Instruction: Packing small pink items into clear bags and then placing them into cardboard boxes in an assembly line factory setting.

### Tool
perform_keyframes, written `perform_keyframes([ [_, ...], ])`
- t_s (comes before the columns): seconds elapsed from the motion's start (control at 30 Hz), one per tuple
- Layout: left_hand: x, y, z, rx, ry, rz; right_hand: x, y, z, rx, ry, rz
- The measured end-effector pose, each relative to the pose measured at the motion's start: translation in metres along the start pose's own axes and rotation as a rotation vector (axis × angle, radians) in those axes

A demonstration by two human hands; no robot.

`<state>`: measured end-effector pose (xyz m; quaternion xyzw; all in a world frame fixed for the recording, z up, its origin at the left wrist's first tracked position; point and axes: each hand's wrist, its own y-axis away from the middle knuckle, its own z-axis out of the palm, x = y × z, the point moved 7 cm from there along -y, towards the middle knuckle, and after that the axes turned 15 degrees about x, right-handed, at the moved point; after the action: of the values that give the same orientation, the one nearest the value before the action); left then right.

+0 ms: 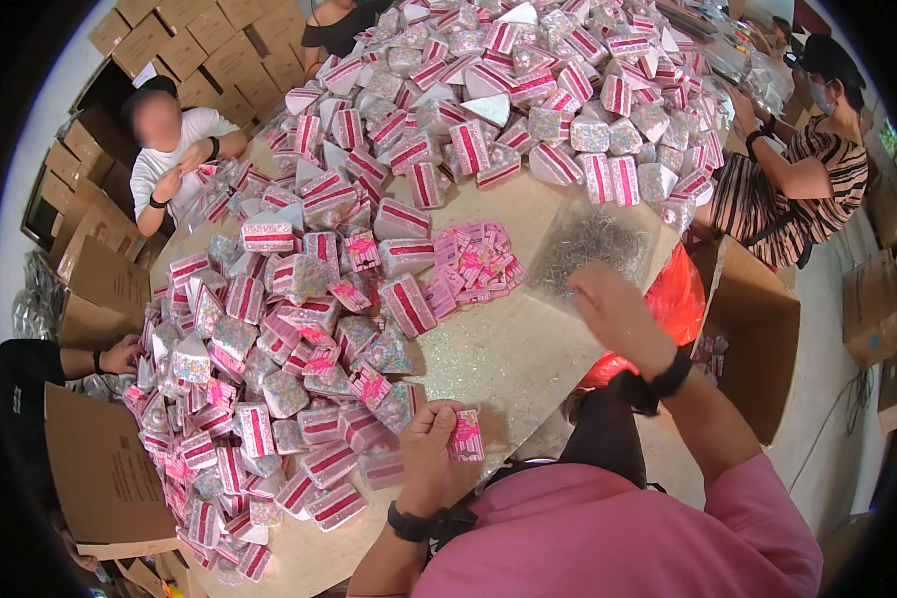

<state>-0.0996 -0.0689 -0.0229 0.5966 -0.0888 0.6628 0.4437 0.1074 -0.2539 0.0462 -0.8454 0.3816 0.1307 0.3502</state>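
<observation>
My left hand [429,450] is closed on a small pink printed card [467,436], pinched between thumb and fingers above the near part of the table. To the right, my right hand [608,311] has its fingertips drawn together at the near edge of a pile of thin silvery metal pins [595,245]. The pins lie in a clear, shallow plastic container [545,271]. Whatever the right fingertips hold is too small to make out. Beside the container is a stack of loose pink cards [473,261]. Glittery cake-slice-shaped pieces [407,305] with pink stripes lie left of my hands, some with pink cards on them.
A large heap of the same cake slices [468,148] covers the table's far side. Right of the table are a red plastic bag [680,294] and an open cardboard box [757,339]. Another box [105,468] stands at left. Several people work around the table.
</observation>
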Motion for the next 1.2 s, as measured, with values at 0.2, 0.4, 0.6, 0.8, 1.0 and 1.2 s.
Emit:
perform_keyframes([
  [0.2, 0.008, 0.013, 0.023, -0.054, -0.019, -0.038, -0.064, 0.075, 0.058, -0.510, -0.839, 0.466],
  [0.4, 0.002, 0.014, 0.026, -0.042, 0.007, -0.030, -0.078, 0.097, 0.085, -0.627, -1.150, 0.810],
  [0.6, -0.002, 0.016, 0.028, -0.053, 0.091, -0.103, -0.073, 0.093, 0.087, -0.451, -1.201, 0.640],
  [0.8, -0.001, 0.018, 0.025, -0.135, 0.023, -0.094, -0.077, 0.085, 0.066, -0.693, -1.115, 0.713],
  [1.0, 0.000, 0.022, 0.025, -0.237, -0.113, -0.105, -0.085, 0.062, 0.046, -0.566, -0.796, 0.133],
  [1.2, 0.006, 0.030, 0.029, -0.327, -0.188, -0.085, -0.096, 0.061, 0.036, -0.768, -0.881, 0.295],
])
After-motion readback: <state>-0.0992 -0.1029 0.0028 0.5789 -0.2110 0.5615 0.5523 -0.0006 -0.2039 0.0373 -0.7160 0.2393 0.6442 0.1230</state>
